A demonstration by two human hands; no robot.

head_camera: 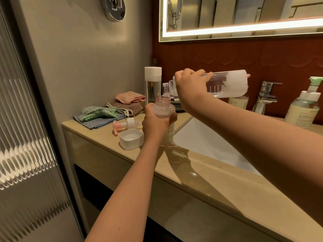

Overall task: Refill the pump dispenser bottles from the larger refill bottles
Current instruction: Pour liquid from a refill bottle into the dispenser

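Note:
My left hand (154, 124) grips an open pinkish dispenser bottle (163, 110) standing upright on the counter beside the sink. My right hand (189, 84) holds a large clear refill bottle (230, 84) tipped nearly level, its open neck (166, 88) just above the dispenser's mouth. Clear liquid runs from the neck into the dispenser. The pink-and-white pump head (125, 124) lies on the counter to the left, next to a white square cap (131, 138).
A tall clear bottle with a white cap (153, 84) stands behind. Folded cloths (108, 110) lie at the counter's far left. The white sink basin (201, 142), chrome faucet (265, 96) and two pump bottles (304, 109) are to the right. The counter's front edge (174, 173) is near.

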